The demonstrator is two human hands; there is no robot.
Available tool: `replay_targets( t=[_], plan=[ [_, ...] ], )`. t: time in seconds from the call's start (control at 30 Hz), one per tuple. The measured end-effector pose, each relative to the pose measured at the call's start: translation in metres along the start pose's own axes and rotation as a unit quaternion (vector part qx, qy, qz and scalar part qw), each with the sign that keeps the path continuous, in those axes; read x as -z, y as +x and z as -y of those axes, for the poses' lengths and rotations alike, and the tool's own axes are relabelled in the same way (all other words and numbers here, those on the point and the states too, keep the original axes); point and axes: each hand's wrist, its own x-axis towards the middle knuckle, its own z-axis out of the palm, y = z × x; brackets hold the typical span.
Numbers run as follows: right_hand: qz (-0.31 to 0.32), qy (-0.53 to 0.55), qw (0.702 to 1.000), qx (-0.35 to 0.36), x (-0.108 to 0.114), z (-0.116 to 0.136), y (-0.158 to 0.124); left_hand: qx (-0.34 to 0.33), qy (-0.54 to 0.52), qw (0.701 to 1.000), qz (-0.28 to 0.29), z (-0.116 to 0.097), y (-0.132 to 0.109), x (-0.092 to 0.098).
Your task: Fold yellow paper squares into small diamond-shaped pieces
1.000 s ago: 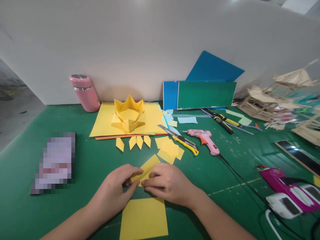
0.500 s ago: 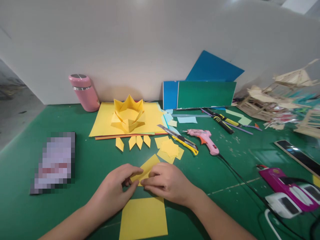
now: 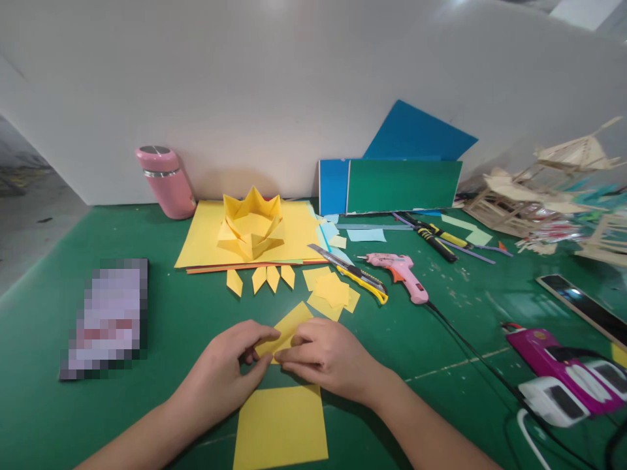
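A partly folded piece of yellow paper [image 3: 292, 320] lies on the green table between my hands. My left hand [image 3: 238, 359] grips its left side, thumb and fingers curled round the edge. From the right, my right hand [image 3: 326, 359] presses its bunched fingers onto the lower part, close to the left fingertips. Some of the paper is hidden under the hands. Nearer to me, a flat yellow sheet [image 3: 281, 427] lies below my wrists. Just beyond are small yellow paper squares [image 3: 330, 292] in a loose pile and several folded yellow petals [image 3: 235, 282].
A yellow folded paper bowl [image 3: 252, 228] stands on stacked yellow sheets [image 3: 196, 241]. Right of it lie a utility knife [image 3: 362, 282] and a corded pink glue gun [image 3: 399, 271]. A pink flask [image 3: 169, 186], a magenta power strip [image 3: 543, 359], a phone [image 3: 582, 303] and wooden models [image 3: 509, 196] stand around.
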Motion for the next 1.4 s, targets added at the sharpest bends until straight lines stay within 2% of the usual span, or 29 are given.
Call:
replay_targets(
  t=[0.17, 0.47, 0.7, 0.83, 0.9, 1.03, 1.1, 1.27, 1.4],
  plan=[
    [-0.009, -0.005, 1.000, 0.002, -0.001, 0.000, 0.000, -0.003, -0.010, 1.000, 0.007, 0.000, -0.001, -0.001],
    [-0.008, -0.027, 0.998, 0.047, 0.002, 0.001, 0.000, 0.018, -0.014, 1.000, 0.018, -0.003, -0.001, 0.001],
    [-0.048, -0.033, 0.996, 0.067, 0.007, 0.003, 0.001, 0.009, -0.018, 0.999, 0.030, -0.001, -0.002, 0.000],
    [-0.136, -0.016, 0.990, 0.027, 0.012, 0.002, 0.001, -0.024, -0.029, 0.998, 0.045, 0.000, -0.003, -0.001],
    [-0.160, 0.015, 0.987, -0.008, 0.013, 0.001, 0.002, -0.049, -0.021, 0.998, 0.045, 0.000, -0.005, -0.002],
    [-0.106, 0.063, 0.991, -0.050, 0.009, 0.000, 0.003, -0.097, 0.072, 0.993, 0.010, 0.002, -0.007, -0.003],
    [-0.086, 0.084, 0.990, -0.074, 0.006, -0.001, 0.003, -0.115, 0.118, 0.986, 0.012, 0.003, -0.007, -0.002],
    [-0.067, 0.146, 0.979, -0.128, 0.006, 0.003, 0.001, -0.167, 0.156, 0.969, 0.087, -0.002, -0.009, 0.004],
    [-0.051, 0.159, 0.973, -0.160, 0.009, 0.005, 0.002, -0.157, 0.195, 0.958, 0.137, -0.002, -0.023, 0.002]
  ],
)
